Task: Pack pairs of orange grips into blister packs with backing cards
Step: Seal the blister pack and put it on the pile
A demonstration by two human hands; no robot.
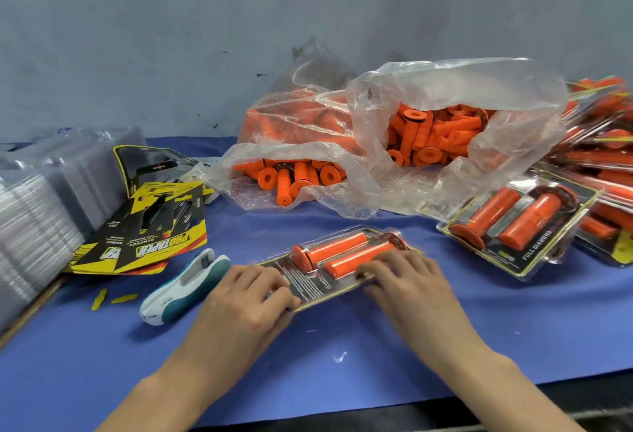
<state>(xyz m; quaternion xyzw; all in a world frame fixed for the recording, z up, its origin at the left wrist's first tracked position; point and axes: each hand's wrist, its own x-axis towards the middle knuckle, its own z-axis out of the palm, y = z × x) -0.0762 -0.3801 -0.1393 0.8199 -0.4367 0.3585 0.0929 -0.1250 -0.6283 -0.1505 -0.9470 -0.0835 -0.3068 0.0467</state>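
On a blue surface (308,363), the left hand (246,294) pinches the near edge of a blister pack (318,286) holding two orange grips (334,248), while the right hand (407,281) presses flat on top. A stapler (185,286) lies just left; beyond, clear bags (445,89) hold loose grips.

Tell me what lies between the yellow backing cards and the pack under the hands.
A white and teal stapler on the blue cloth, seen in the head view.

Two orange grips (337,253) sealed side by side in a blister pack (308,286), lying flat.
Loose grips (431,137) are heaped behind this pack, backing cards (150,236) are stacked to its left, and finished packs (513,226) lie to its right.
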